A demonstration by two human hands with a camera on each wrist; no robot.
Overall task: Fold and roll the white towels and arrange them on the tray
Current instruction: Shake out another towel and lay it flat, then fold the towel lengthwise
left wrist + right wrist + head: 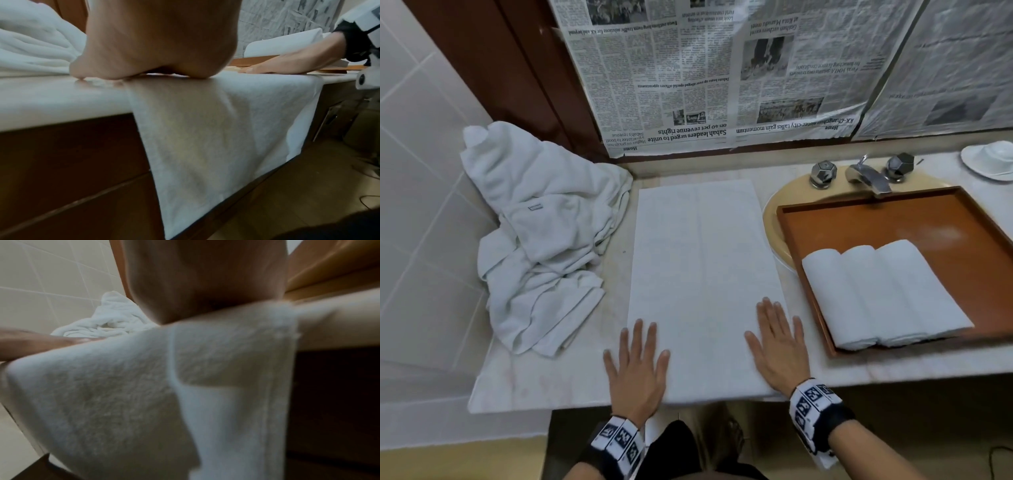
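1. Left hand (636,368) and right hand (779,349) press flat, fingers straight, on the towel (698,260).
2. Towel lies on the counter (524,380) between pile (541,236) and tray (887,219), its near end hanging over the counter edge.
3. Three rolls (883,294) fill the tray's near-left corner.

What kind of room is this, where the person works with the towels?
Most likely a bathroom, perhaps in a hotel. A yellow basin with a metal tap is set into the pale countertop, the wall at the left is tiled, and white towels lie heaped in the corner.
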